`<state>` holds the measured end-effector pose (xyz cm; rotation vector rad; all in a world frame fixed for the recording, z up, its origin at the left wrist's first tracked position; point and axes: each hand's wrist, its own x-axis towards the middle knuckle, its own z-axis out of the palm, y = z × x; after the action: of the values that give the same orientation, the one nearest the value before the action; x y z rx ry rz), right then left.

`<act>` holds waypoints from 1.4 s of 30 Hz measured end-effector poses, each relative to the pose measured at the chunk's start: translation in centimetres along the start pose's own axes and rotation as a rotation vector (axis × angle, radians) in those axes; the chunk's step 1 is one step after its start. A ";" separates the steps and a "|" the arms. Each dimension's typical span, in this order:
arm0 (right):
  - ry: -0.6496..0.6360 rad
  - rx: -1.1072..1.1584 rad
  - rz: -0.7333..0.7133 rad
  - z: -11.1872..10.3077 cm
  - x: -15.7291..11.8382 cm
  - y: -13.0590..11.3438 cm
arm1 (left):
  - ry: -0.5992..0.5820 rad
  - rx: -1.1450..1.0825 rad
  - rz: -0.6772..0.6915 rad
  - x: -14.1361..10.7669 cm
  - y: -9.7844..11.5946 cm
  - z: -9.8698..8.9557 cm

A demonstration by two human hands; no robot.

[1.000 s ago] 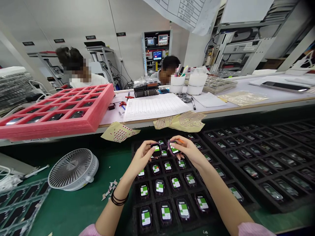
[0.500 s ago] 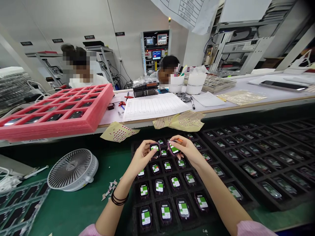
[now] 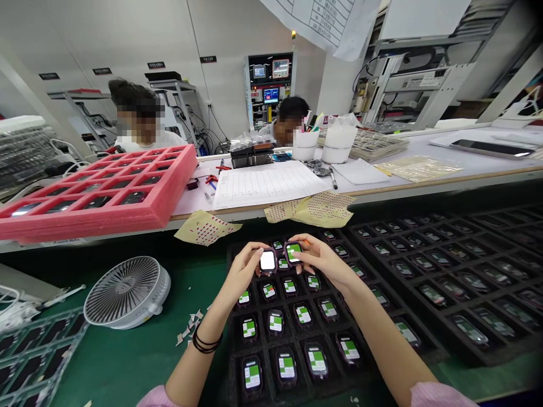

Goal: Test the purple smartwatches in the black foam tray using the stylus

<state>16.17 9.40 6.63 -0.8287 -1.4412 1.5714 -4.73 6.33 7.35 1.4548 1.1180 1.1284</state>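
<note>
My left hand grips a dark smartwatch by its edges, and its face shows bright white. My right hand holds a second smartwatch with a green-and-white film on its face, just beside the first. Both are held a little above a black foam tray. Rows of similar watches with green-and-white labels lie in its pockets beneath my hands. My fingers hide parts of both held watches.
A second black tray of watches lies to the right. On the green mat are a desk fan and paper scraps. Beyond the bench edge are a pink foam tray, a paper form and two seated co-workers.
The left-hand watch's face has gone from green-and-white to bright white. The right hand and its watch have moved left, closer to the other watch.
</note>
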 end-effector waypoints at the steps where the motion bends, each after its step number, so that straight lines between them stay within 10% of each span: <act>1: -0.008 0.006 0.001 0.0 0.0 -0.1 | -0.014 -0.004 -0.002 0.0 0.0 0.0; 42: 0.136 -0.067 0.006 0.1 0.0 -0.2 | -0.079 0.001 -0.018 -0.2 -0.2 0.2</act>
<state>16.13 9.33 6.87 -0.9613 -1.4003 1.4487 -4.62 6.10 7.15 1.4744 1.0749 1.0485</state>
